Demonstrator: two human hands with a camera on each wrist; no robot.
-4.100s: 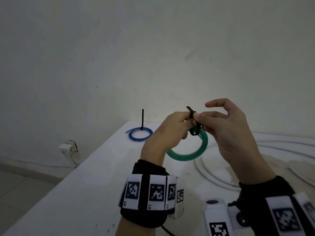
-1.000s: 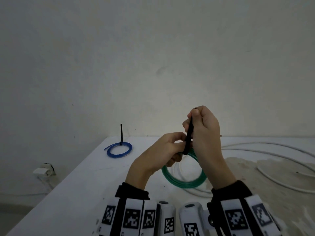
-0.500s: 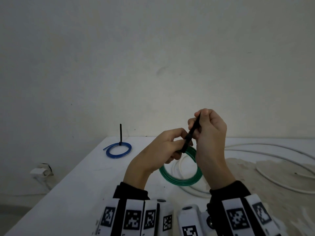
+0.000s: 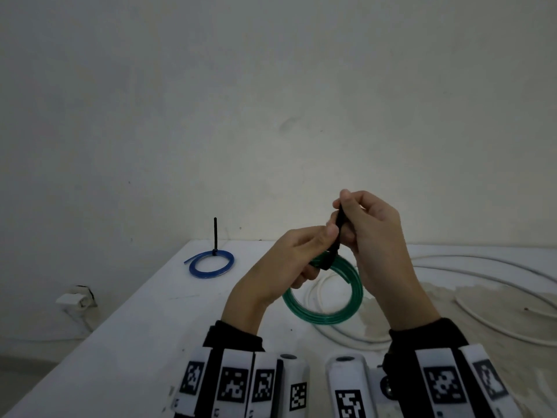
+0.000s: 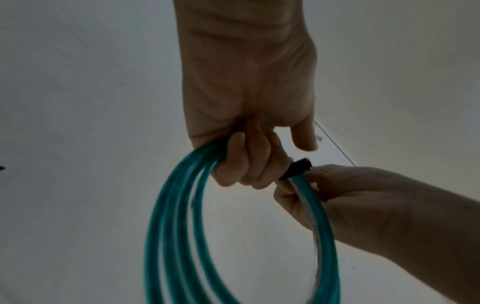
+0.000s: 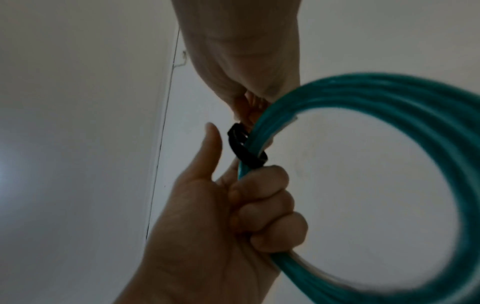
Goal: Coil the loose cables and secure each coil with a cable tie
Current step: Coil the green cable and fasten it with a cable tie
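A green cable coil (image 4: 327, 315) hangs above the white table (image 4: 144, 327), held up in the air. My left hand (image 4: 316, 248) grips its top, fingers curled round the strands (image 5: 182, 205). A black cable tie (image 4: 340, 227) is looped snugly round the strands beside those fingers (image 6: 246, 150). My right hand (image 4: 346, 212) pinches the tie's tail and holds it upward. In the left wrist view only the tie's head (image 5: 298, 167) shows. A blue cable coil (image 4: 210, 263) lies at the table's far left, its own black tie (image 4: 215, 233) standing upright.
Loose white cables (image 4: 470, 267) sprawl over the right half of the table, some passing under the green coil. A white wall socket (image 4: 75, 298) sits low on the wall beyond the table's left edge. The wall stands close behind the table.
Since four seconds ago my right hand has drawn the tie's tail up and the loose loop has closed on the green coil. Over the last second the hands have barely shifted.
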